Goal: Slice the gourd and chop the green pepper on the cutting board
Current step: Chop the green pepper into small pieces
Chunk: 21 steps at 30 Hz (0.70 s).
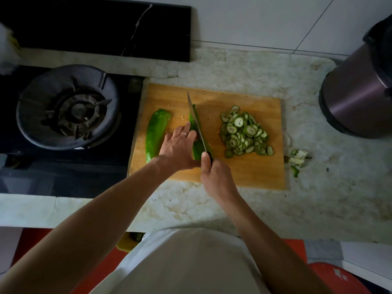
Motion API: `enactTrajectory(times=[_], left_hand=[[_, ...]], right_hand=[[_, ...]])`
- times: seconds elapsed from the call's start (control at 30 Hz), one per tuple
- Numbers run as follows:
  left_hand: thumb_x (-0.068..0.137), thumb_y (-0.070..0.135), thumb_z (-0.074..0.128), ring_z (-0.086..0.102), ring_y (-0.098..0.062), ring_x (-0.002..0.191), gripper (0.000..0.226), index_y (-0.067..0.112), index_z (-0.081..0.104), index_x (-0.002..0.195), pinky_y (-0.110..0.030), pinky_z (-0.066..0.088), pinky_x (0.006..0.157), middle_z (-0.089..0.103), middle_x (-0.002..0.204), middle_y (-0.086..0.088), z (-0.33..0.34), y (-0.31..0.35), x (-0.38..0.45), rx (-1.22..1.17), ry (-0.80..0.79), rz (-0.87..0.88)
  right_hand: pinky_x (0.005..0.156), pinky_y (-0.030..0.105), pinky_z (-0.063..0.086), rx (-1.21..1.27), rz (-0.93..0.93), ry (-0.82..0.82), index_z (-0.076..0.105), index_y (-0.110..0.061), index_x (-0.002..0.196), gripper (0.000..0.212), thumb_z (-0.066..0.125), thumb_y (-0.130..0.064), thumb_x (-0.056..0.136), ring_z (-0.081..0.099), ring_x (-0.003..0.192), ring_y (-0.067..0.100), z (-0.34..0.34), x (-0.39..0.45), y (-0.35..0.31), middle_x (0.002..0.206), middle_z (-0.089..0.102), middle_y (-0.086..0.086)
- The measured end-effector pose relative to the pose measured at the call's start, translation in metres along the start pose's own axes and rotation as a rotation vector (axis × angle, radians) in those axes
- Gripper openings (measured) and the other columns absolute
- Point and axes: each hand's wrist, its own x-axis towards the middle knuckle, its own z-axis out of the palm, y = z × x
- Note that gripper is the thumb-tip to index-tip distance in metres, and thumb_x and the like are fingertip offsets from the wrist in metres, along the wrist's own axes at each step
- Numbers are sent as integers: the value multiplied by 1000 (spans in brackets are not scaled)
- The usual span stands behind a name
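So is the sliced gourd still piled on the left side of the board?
No, the gourd slices sit heaped on the right part of the cutting board, right of the knife.

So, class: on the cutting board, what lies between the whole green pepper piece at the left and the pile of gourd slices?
In the head view, the left hand pressing a second pepper piece, with the knife cutting it lengthwise, then bare cutting board.

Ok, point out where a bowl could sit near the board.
Bare counter behind the cutting board, and its near strip before the edge. Crowded: scraps and pot to the right, stove to the left.
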Motion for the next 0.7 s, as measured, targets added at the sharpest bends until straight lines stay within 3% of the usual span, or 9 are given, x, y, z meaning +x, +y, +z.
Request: enactTrajectory(times=[0.17,0.23,0.3,0.4,0.53,0.7], left_hand=[[67,75,70,24,-27,145,78,24,47,121,-56,30,110,19,162,-3,-2,-1,1,7,-19,6],[63,77,73,23,-28,145,85,23,47,123,-58,30,110,13,164,-2,-3,-1,2,28,-43,10],[62,78,73,24,-29,145,87,22,47,123,-58,32,110,13,165,-2,-2,-1,3,38,-31,6],[67,75,70,23,-29,145,79,22,48,121,-58,31,110,14,165,-2,-1,0,4,22,-26,-4],[69,74,67,27,-31,143,78,21,47,123,-58,33,108,17,164,-2,-1,-1,10,18,-11,-13],[63,77,69,26,-33,142,83,21,48,120,-57,34,106,18,163,1,-2,-3,13,-1,-33,-16]], right_hand=[[63,27,33,-5,24,-24,65,-5,94,54,30,-45,106,61,75,25,0,-1,9,80,64,5],[61,27,32,-8,35,-30,65,-8,97,52,31,-46,105,59,68,21,0,-13,20,74,61,1],[58,26,33,7,22,-19,64,-9,96,49,31,-45,105,56,62,18,0,-17,23,70,60,0],[52,22,30,11,10,-2,65,-6,94,50,32,-43,106,60,68,25,1,-6,14,72,62,4],[56,24,27,15,-1,-2,64,0,92,51,35,-40,107,62,81,33,-2,7,-1,81,64,12],[61,27,29,-54,42,-61,61,-4,91,55,29,-46,106,55,76,26,-12,7,1,80,59,9]])
